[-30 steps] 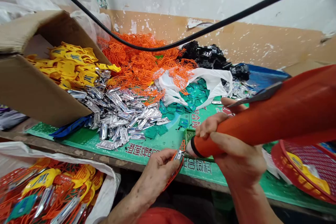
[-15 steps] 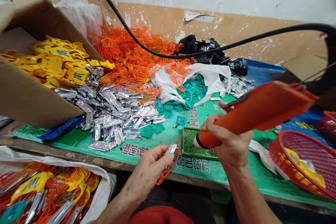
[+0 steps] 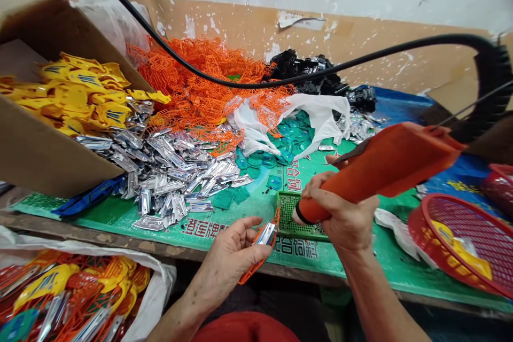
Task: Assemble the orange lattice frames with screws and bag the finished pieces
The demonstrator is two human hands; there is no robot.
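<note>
My left hand (image 3: pixel 236 248) pinches an orange plastic frame (image 3: pixel 256 265) with a shiny silver metal plate (image 3: pixel 266 235) on it, just in front of the table edge. My right hand (image 3: pixel 348 214) is wrapped round an electric screwdriver (image 3: pixel 372 171) covered in orange, tilted down to the left. Its pale nose is over a green perforated tray (image 3: pixel 308 235) that holds small screws. The bit's tip is too small to make out. A loose teal plastic piece (image 3: pixel 274 182) lies behind the tray.
A cardboard box (image 3: pixel 52 149) of yellow parts stands at left, beside piles of silver plates (image 3: pixel 172 165) and orange frames (image 3: pixel 200 75). A white sack (image 3: pixel 158 278) is at lower left, a red basket (image 3: pixel 425 248) at right. A black cable (image 3: pixel 256 85) hangs across the view.
The fingers of my left hand have loosened and spread a little around the orange frame and plate. The screwdriver's nose stays over the green tray. The view has shifted slightly.
</note>
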